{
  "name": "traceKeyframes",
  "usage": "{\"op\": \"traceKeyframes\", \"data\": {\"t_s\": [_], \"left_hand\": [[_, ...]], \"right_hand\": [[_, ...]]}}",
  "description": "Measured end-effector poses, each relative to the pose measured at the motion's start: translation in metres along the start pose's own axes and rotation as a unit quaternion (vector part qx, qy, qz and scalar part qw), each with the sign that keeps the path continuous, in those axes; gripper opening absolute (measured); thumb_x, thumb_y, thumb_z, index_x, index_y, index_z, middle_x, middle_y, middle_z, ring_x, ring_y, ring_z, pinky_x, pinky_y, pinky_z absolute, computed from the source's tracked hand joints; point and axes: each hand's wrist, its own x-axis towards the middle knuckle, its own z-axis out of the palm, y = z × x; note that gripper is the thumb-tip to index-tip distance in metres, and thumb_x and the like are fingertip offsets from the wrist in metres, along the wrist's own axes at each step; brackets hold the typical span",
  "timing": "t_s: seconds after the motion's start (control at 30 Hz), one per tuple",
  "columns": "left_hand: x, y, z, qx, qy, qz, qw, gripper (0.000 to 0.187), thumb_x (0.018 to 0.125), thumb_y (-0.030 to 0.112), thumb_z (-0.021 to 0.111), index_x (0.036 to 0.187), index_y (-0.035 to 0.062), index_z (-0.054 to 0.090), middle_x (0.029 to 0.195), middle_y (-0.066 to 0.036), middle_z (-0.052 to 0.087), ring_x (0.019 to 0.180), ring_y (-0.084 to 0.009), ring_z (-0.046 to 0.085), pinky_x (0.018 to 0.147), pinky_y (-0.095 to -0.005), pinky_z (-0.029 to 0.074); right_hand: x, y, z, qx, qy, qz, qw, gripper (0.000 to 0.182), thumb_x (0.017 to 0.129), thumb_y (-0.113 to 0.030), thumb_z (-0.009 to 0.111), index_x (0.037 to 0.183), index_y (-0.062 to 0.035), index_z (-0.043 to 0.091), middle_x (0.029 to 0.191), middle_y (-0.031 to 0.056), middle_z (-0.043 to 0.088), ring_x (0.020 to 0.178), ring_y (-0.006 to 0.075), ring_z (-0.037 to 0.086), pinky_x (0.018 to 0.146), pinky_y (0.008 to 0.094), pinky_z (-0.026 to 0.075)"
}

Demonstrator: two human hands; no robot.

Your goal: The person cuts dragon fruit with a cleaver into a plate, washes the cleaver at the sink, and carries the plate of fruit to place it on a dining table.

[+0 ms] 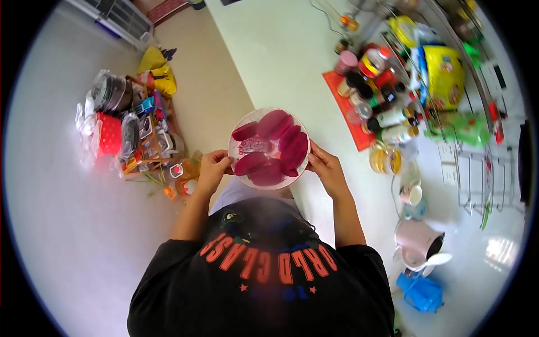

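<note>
Both hands carry a round white plate [301,119] in front of my body, one at each side. Sliced dark-pink fruit [274,124], which looks like dragon fruit, lies on it in a ring of wedges. A paler speckled piece [254,146] rests among them near the middle. My left hand [215,167] grips the left rim, with the thumb on the edge. The opposite rim is held by my right hand [324,166]. Fingers beneath the plate are hidden.
A pale countertop [281,62] runs along the right, with bottles on a red mat [359,132], a kettle [418,241] and a blue jug [422,293]. A loaded wooden shelf [149,149] stands at the left wall, beside bottles on the floor.
</note>
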Motion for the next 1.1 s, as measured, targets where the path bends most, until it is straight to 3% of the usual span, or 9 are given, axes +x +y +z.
{"op": "traceKeyframes", "data": {"t_s": [0.17,0.33,0.57,0.7,0.83,0.87,1.0,1.1], "left_hand": [[0.023,0.033,-0.064,-0.047,0.078,0.018,0.996,0.010,0.088,0.007,0.060,0.084,0.0001,0.065,0.074,-0.003,0.065,0.062,-0.0103,0.063,0.061,-0.0271,0.057],[0.080,0.065,-0.153,-0.146,0.111,0.048,0.982,0.007,0.092,0.008,0.059,0.086,0.0086,0.056,0.074,0.002,0.060,0.062,-0.0086,0.061,0.058,-0.0246,0.053],[0.152,0.151,-0.254,-0.122,0.114,0.061,0.984,0.005,0.090,0.007,0.057,0.086,0.0050,0.060,0.080,-0.001,0.063,0.066,-0.0082,0.062,0.061,-0.0252,0.054],[0.202,0.195,-0.292,-0.150,0.098,0.059,0.982,0.002,0.089,0.005,0.058,0.090,0.0059,0.059,0.082,0.000,0.064,0.069,-0.0086,0.063,0.059,-0.0252,0.055],[0.280,0.233,-0.329,-0.217,0.017,-0.004,0.976,0.043,0.084,-0.001,0.058,0.126,-0.0049,0.058,0.106,-0.012,0.071,0.083,-0.0168,0.072,0.067,-0.0315,0.065],[0.301,0.248,-0.333,-0.204,0.001,-0.017,0.979,0.038,0.085,-0.001,0.055,0.122,-0.0030,0.061,0.107,-0.009,0.071,0.084,-0.0158,0.071,0.070,-0.0293,0.062],[0.381,0.304,-0.359,-0.165,-0.011,-0.029,0.986,0.034,0.085,0.000,0.054,0.117,-0.0059,0.065,0.098,-0.010,0.072,0.071,-0.0134,0.070,0.057,-0.0248,0.059],[0.434,0.341,-0.391,-0.127,-0.005,0.001,0.992,0.034,0.083,-0.001,0.055,0.114,-0.0075,0.066,0.100,-0.011,0.072,0.077,-0.0165,0.071,0.067,-0.0296,0.061]], "right_hand": [[0.090,-0.029,0.056,-0.049,-0.060,0.009,0.997,0.048,0.103,-0.015,0.055,0.148,-0.0034,0.045,0.135,0.0091,0.060,0.118,0.0171,0.059,0.100,0.0345,0.052],[0.189,-0.033,0.125,-0.042,-0.070,0.001,0.997,0.048,0.102,-0.014,0.056,0.146,0.0001,0.047,0.135,0.0105,0.060,0.117,0.0183,0.061,0.098,0.0359,0.052],[0.306,-0.054,0.222,0.083,-0.039,0.007,0.996,0.046,0.100,-0.003,0.052,0.144,0.0077,0.046,0.134,0.0155,0.060,0.113,0.0208,0.064,0.095,0.0357,0.054],[0.374,-0.077,0.257,0.060,-0.021,-0.003,0.998,0.047,0.099,-0.010,0.057,0.144,0.0047,0.048,0.133,0.0125,0.061,0.111,0.0183,0.062,0.094,0.0342,0.053],[0.457,-0.109,0.268,0.001,-0.050,-0.035,0.998,0.045,0.099,-0.011,0.057,0.141,0.0042,0.052,0.127,0.0113,0.065,0.108,0.0165,0.063,0.089,0.0314,0.055],[0.481,-0.117,0.267,-0.019,-0.049,-0.034,0.998,0.044,0.098,-0.011,0.057,0.140,0.0038,0.053,0.126,0.0110,0.066,0.107,0.0165,0.063,0.088,0.0313,0.055],[0.584,-0.155,0.275,-0.062,-0.051,-0.046,0.996,0.041,0.098,-0.010,0.057,0.137,0.0021,0.057,0.120,0.0109,0.068,0.101,0.0162,0.066,0.084,0.0308,0.057],[0.656,-0.193,0.292,-0.078,-0.064,-0.046,0.994,0.041,0.099,-0.011,0.055,0.138,0.0024,0.056,0.119,0.0100,0.069,0.099,0.0154,0.066,0.084,0.0304,0.056]]}}
